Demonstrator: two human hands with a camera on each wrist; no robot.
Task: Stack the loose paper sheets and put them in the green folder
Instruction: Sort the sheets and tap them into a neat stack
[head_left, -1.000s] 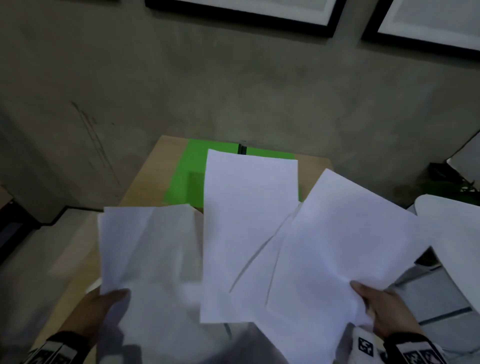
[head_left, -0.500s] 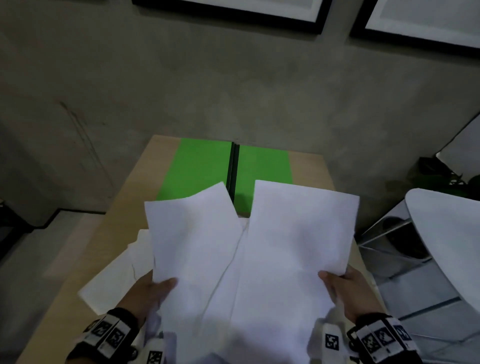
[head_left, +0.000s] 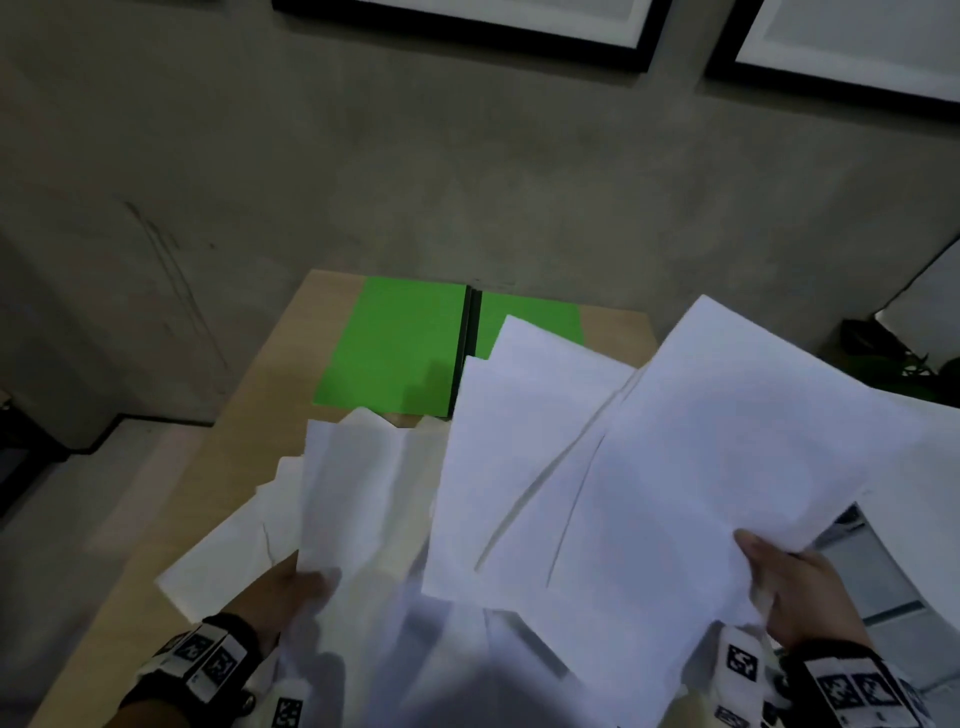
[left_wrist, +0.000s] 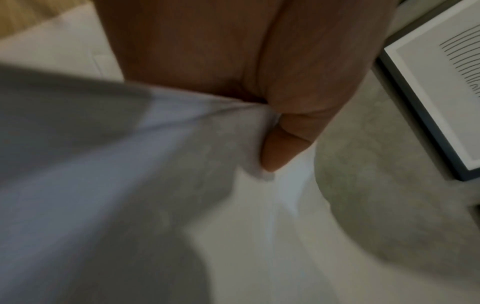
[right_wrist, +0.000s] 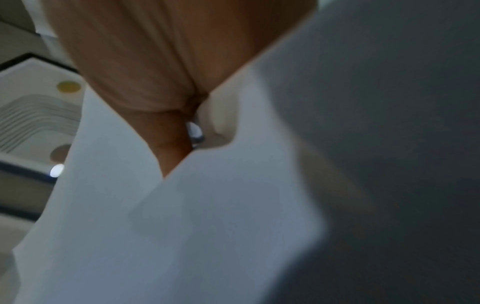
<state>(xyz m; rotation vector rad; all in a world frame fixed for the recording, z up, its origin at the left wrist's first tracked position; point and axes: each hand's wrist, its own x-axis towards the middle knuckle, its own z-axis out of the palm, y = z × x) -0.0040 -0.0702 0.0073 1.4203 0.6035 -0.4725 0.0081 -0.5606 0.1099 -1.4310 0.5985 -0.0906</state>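
A green folder lies open on the far end of the wooden table, its dark spine up the middle. I hold white paper sheets fanned out above the table. My left hand pinches the left sheets; the left wrist view shows its thumb pressed onto paper. My right hand pinches the larger right sheets, which hide the folder's right flap in part. The right wrist view shows that hand's thumb on paper. More sheets lie flat under the left hand.
A grey concrete wall rises behind the table, with framed pictures at the top. A white round surface and a dark green plant stand at the right. Grey floor shows left of the table.
The right-hand sheets have swung up and to the right, apart from the left ones, and more of the folder's left flap shows. The left hand stays low with its sheets.
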